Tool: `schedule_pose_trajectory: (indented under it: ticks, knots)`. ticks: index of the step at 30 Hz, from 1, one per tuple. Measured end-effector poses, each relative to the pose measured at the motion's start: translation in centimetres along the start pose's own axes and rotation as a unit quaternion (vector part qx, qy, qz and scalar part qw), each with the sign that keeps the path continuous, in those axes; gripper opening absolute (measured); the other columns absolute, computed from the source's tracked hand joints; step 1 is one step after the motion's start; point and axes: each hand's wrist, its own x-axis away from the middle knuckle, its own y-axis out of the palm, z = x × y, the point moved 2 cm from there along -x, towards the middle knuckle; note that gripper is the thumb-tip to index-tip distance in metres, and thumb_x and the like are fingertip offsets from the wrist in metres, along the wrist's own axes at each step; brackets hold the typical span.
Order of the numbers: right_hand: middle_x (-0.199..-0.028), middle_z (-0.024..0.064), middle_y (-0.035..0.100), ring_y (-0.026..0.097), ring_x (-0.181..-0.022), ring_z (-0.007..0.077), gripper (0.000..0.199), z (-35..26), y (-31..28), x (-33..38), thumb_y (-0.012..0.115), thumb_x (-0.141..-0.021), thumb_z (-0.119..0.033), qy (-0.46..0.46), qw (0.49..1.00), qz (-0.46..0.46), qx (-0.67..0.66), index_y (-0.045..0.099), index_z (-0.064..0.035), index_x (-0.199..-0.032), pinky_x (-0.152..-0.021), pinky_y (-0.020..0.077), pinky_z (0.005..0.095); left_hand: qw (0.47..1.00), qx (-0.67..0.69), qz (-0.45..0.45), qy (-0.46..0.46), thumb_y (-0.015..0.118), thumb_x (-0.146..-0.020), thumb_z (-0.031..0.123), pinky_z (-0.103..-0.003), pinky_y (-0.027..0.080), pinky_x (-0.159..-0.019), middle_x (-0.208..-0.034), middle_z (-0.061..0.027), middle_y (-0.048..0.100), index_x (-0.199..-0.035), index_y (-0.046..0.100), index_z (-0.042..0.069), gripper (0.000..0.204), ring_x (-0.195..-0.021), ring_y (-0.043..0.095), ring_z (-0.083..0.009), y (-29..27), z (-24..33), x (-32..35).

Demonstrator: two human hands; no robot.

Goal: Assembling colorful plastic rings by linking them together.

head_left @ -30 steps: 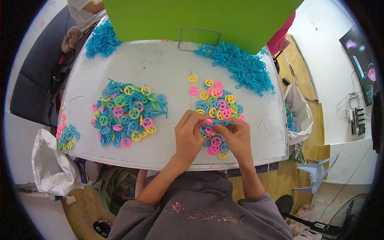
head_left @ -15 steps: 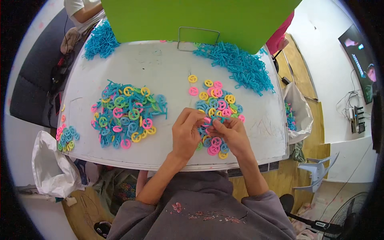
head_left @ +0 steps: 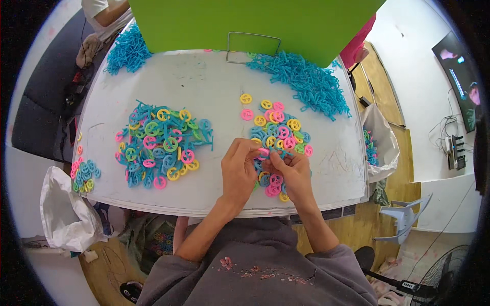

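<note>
Both hands meet over the right-hand heap of small plastic rings.

The left hand (head_left: 239, 171) and right hand (head_left: 295, 172) pinch a pink round plastic ring (head_left: 264, 153) between fingertips just above the mixed-colour ring pile (head_left: 278, 133); a firm, level hold would likely seat it cleanly.

A single head-worn view is looking steeply down from above the person's own chest, facing forward over the desk (head_left: 214, 92). The fisheye lens is bending the desk's near edge into a curve and darkening the frame's corners. The camera is sitting close: the left hand (head_left: 239, 171) and right hand (head_left: 293, 172) are filling the centre, with both forearms coming in from the lower edge. The desk is spanning the middle of the frame, a green board (head_left: 255, 23) is closing off the top, and floor is showing at the left and right rims.
</note>
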Motion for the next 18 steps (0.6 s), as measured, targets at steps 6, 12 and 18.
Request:
schedule_pose_trajectory:
  ticks: [6, 12, 18]
  knots:
    - [-0.079, 0.0067, 0.068, 0.063, -0.068, 0.0107, 0.014, -0.2, 0.1, 0.4, 0.07, -0.084, -0.009, -0.073, 0.986, 0.081, 0.127, 0.066, 0.0021, -0.092, -0.059, 0.049, 0.0239, 0.999, -0.034, 0.003, 0.025, 0.048, -0.086, -0.011, -0.029, 0.049, -0.068, -0.087, -0.0123, 0.061, -0.09, 0.058, -0.001, 0.014, -0.078, 0.061, -0.0208, 0.1, 0.1, 0.1]
    - [-0.077, 0.0082, 0.069, 0.063, -0.067, 0.0115, 0.014, -1.4, 0.3, 0.7, 0.073, -0.077, -0.005, -0.23, 0.915, 0.069, 0.324, 0.067, 0.0017, -0.088, -0.058, 0.0479, 0.0261, 0.998, 0.046, -0.03, -0.019, 0.056, -0.08, -0.013, -0.03, 0.049, -0.065, -0.082, -0.0133, 0.058, -0.09, 0.058, -0.002, 0.015, -0.077, 0.061, -0.0255, -0.3, -1.1, 0.1]
    - [-0.083, 0.011, 0.069, 0.064, -0.074, 0.0123, 0.019, -1.6, -0.5, 0.2, 0.069, -0.081, -0.003, -0.226, 0.933, 0.044, 0.277, 0.066, 0.0015, -0.099, -0.064, 0.05, 0.0261, 0.995, 0.079, -0.045, -0.036, 0.063, -0.075, -0.01, -0.029, 0.05, -0.063, -0.085, -0.0109, 0.059, -0.092, 0.064, 0.0, 0.02, -0.078, 0.062, -0.0218, -0.7, 0.3, 0.1]
